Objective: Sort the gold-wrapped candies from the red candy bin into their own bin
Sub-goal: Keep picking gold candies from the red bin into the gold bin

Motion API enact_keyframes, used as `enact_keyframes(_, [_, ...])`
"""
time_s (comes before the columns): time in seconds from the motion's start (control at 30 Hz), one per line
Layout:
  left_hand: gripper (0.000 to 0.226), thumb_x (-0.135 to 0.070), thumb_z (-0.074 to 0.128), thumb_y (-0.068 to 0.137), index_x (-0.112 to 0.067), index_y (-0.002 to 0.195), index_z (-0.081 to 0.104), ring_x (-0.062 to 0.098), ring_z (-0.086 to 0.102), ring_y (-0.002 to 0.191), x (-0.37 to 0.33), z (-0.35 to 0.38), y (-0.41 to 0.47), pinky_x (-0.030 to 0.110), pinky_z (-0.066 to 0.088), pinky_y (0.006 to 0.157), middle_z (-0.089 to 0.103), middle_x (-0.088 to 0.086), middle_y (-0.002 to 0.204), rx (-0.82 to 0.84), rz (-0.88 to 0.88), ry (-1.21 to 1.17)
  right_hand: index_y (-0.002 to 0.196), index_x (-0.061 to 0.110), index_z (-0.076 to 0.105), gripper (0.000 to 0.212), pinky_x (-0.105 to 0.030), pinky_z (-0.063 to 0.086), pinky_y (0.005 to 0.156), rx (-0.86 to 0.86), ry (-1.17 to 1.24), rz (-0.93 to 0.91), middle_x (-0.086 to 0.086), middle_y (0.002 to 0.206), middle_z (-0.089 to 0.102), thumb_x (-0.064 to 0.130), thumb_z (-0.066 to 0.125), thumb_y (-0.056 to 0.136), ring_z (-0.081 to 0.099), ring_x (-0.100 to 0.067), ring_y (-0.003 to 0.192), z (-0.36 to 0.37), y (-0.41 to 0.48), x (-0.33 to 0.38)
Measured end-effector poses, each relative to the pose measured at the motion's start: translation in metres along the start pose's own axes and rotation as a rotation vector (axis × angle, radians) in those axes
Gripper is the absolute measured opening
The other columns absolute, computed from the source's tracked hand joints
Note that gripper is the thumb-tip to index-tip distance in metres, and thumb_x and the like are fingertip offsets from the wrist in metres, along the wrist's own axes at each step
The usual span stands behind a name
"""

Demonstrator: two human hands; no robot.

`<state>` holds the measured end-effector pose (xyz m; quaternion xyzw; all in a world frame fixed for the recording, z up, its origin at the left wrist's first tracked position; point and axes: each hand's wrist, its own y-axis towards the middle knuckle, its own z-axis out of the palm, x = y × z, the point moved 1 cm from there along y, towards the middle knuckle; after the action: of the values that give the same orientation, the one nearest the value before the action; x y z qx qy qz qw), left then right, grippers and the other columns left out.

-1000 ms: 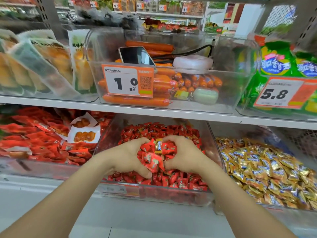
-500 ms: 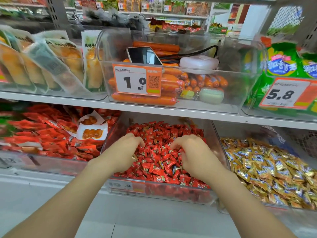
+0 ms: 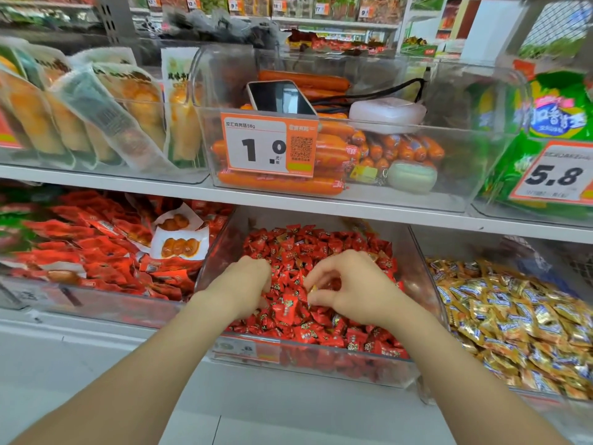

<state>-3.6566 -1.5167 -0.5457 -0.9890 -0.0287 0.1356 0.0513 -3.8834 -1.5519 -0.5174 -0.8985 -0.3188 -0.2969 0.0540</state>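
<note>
"Which step is this, do you reckon?"

"Picking out, I'd say. The right hand (image 3: pixel 349 287) pinches a gold-wrapped candy (image 3: pixel 313 289) between thumb and forefinger. It's just above the red candies (image 3: pixel 288 252) in the red candy bin (image 3: pixel 321 359), midway along the lower shelf (image 3: pixel 80 348) at its front edge."

"And the left hand (image 3: pixel 244 284)?"

"Its fingers are curled down into the red heap. Whether it has got hold of anything, I can't tell."

"What's the candy like?"

"Small, with shiny, crinkled foil. Only a sliver shows at the fingertips. Light, and probably slippery."

"What next?"

"Likely a lift clear of the heap, then across to the gold bin (image 3: pixel 455 242). That's just beside, toward the shelf's right end, and already heaped with gold candies (image 3: pixel 513 316). The pinch has to hold without dragging red ones along."
</note>
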Motion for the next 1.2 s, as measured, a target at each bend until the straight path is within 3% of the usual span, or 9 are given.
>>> enact_keyframes(0.1, [0.029,0.000,0.073,0.088,-0.024,0.081,0.058,0.020,0.066,0.079,-0.003,-0.006,-0.002,0.040,0.061,0.077,0.064,0.003,0.092,-0.063,0.038,-0.104,0.098,0.030,0.076,0.013,-0.028,0.055,0.075,-0.093,0.267,0.060,0.007,0.085,0.078,0.021,0.080,0.090,0.070,-0.003,0.071,-0.017,-0.007,0.000])
enact_keyframes(0.2, [0.030,0.004,0.054,0.090,-0.025,0.086,0.055,0.017,0.056,0.087,-0.011,-0.012,-0.007,0.025,0.049,0.070,0.048,-0.002,0.103,-0.046,0.103,-0.129,0.097,0.025,0.076,0.026,-0.027,0.047,0.059,-0.141,0.404,0.111,-0.004,0.087,0.067,0.003,0.063,0.095,0.073,-0.015,0.068,-0.029,-0.015,-0.002])
enact_keyframes(0.33, [0.029,0.002,0.041,0.096,-0.023,0.092,0.055,0.016,0.052,0.088,-0.029,-0.014,-0.015,0.017,0.037,0.063,0.043,-0.002,0.107,0.038,0.198,-0.177,0.087,0.027,0.079,0.043,-0.023,0.038,0.046,-0.150,0.236,0.102,-0.006,0.066,0.065,-0.003,0.049,0.098,0.046,-0.010,0.044,-0.037,-0.025,-0.003])
enact_keyframes(0.47, [0.030,0.002,0.046,0.092,-0.025,0.091,0.058,0.018,0.051,0.098,-0.038,-0.012,-0.015,0.028,0.043,0.077,0.048,-0.004,0.103,0.029,0.249,-0.145,0.084,0.027,0.079,0.024,-0.015,0.045,0.066,0.061,-0.068,0.014,0.022,0.058,0.066,0.010,0.063,0.091,0.061,-0.003,0.054,-0.022,-0.030,0.002])
enact_keyframes(0.6, [0.012,-0.024,0.081,0.087,-0.031,0.089,0.071,0.007,0.061,0.083,-0.041,-0.016,-0.017,0.023,0.048,0.074,0.066,-0.009,0.088,0.092,0.293,-0.227,0.099,0.033,0.077,0.011,-0.035,0.059,0.081,0.133,-0.368,0.031,0.017,0.083,0.074,0.025,0.071,0.094,0.069,-0.003,0.087,-0.008,-0.023,-0.004])
enact_keyframes(0.73, [0.006,-0.034,0.084,0.088,-0.029,0.085,0.082,0.003,0.069,0.076,-0.049,-0.010,-0.019,0.020,0.052,0.078,0.076,-0.012,0.077,0.186,0.336,-0.253,0.107,0.037,0.075,0.022,-0.040,0.057,0.088,0.162,-0.533,0.056,0.015,0.108,0.071,0.023,0.076,0.089,0.067,-0.016,0.106,-0.008,-0.016,-0.010])
enact_keyframes(0.9, [0.025,-0.044,0.088,0.079,-0.031,0.098,0.077,0.005,0.059,0.083,-0.048,-0.003,-0.014,0.027,0.050,0.072,0.062,-0.013,0.086,0.165,0.294,-0.014,0.103,0.034,0.075,0.024,-0.037,0.059,0.086,0.237,-0.416,0.088,0.017,0.102,0.072,0.029,0.084,0.081,0.067,-0.009,0.101,-0.005,-0.013,-0.011])
enact_keyframes(1.03, [0.022,-0.043,0.076,0.073,-0.021,0.070,0.071,0.018,0.068,0.083,-0.043,-0.009,-0.016,0.041,0.062,0.075,0.068,-0.010,0.083,0.143,0.163,0.186,0.095,0.032,0.075,0.025,-0.026,0.054,0.070,0.238,-0.308,0.086,0.017,0.090,0.072,0.017,0.083,0.077,0.068,-0.003,0.085,0.003,-0.011,-0.009])
enact_keyframes(1.2, [0.004,-0.032,0.066,0.088,-0.029,0.089,0.064,0.016,0.061,0.093,-0.045,-0.010,-0.006,0.039,0.056,0.081,0.057,-0.010,0.096,-0.011,0.247,0.022,0.106,0.034,0.079,0.024,-0.019,0.051,0.072,0.160,-0.127,0.077,0.008,0.078,0.074,0.021,0.071,0.087,0.064,-0.001,0.067,-0.010,-0.015,-0.008])
